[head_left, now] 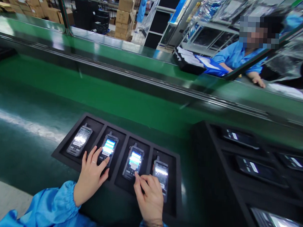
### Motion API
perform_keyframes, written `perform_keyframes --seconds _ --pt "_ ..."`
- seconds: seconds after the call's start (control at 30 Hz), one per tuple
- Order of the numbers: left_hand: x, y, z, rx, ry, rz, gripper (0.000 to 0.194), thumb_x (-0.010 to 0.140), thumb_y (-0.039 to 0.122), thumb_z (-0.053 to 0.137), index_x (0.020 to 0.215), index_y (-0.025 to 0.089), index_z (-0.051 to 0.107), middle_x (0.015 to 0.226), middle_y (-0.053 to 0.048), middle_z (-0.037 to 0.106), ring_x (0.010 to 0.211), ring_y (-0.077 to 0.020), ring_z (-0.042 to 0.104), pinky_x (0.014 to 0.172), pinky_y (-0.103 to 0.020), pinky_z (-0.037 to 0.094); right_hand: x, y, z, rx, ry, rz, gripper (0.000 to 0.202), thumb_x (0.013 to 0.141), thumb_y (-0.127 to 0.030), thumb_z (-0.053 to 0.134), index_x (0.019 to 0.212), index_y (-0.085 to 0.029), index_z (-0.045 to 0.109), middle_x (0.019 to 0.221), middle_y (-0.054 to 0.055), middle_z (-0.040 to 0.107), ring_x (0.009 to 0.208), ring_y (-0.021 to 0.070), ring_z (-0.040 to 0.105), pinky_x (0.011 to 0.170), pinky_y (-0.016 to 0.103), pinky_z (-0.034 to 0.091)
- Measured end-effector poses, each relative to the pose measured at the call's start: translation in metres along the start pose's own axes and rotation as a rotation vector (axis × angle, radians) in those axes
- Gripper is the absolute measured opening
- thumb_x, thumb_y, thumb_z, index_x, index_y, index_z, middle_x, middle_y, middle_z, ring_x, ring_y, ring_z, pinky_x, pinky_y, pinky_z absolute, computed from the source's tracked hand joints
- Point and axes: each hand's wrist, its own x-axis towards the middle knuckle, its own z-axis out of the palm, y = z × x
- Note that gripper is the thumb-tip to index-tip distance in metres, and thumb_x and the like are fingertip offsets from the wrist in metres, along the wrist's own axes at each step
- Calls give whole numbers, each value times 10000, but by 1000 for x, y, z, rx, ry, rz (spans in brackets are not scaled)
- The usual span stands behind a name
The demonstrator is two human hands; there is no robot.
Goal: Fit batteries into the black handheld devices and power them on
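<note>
Looking down, I see the second handset (pixel 110 141) and third handset (pixel 135 157) from the foam tray's (pixel 179 185) left edge, both screens lit. My left hand (pixel 91 177) is spread open over the second, gripping nothing. My right hand (pixel 151 196) half curls at the third's lower keys; any hold I can't tell. The tray lies near the bench's (pixel 29 83) near edge.

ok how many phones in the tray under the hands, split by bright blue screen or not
Blue-screen phones: 2
Other phones: 2
Total: 4
</note>
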Motion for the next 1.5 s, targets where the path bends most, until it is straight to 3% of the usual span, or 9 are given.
perform_keyframes --seconds 1.07,1.23,1.5 --pt "-1 -1 0 -8 -27 -4 258 831 272 585 1085 264 631 1331 -153 495 1304 -367 396 1024 -632 335 0 -1 2 -8 -32 37 149 923 -236 522 898 -195 662 756 15 589 726 182 523 660 356 441" --pt "12 -4 -6 -51 -30 -3 568 846 450 557 1326 164 451 1357 -194 447 1326 -385 353 1053 -664 283 0 -1 1 -13 -38 37 152 922 -228 518 923 -192 665 757 16 592 733 184 530 675 360 450" --pt "39 -5 -4 -51 -50 9 553 862 490 533 1324 191 481 1394 -204 390 1373 -413 248 1057 -648 299 2 -4 -2 -36 -43 45 170 914 -225 512 861 -202 672 749 10 591 716 183 539 661 344 445"
